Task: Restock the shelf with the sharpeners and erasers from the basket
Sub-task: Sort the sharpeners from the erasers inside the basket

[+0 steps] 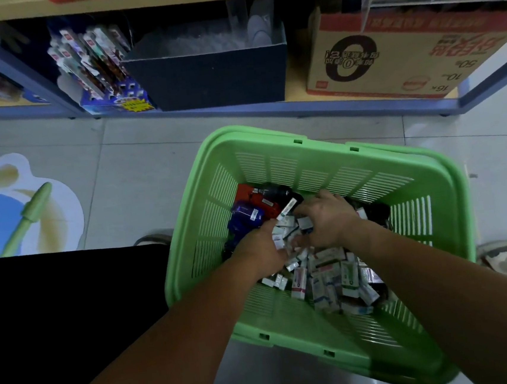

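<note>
Hands both down in the green basket: our left hand curls round some boxed erasers, our right hand grips more from that pile, blue sharpener touching them, shelf well apart

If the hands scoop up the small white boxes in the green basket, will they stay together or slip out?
Probably some slip out: the boxes lie loose and crisscross in the basket, not bundled. They look small beside the right hand, so likely light. Flat sides suggest they will slide, not roll.
</note>
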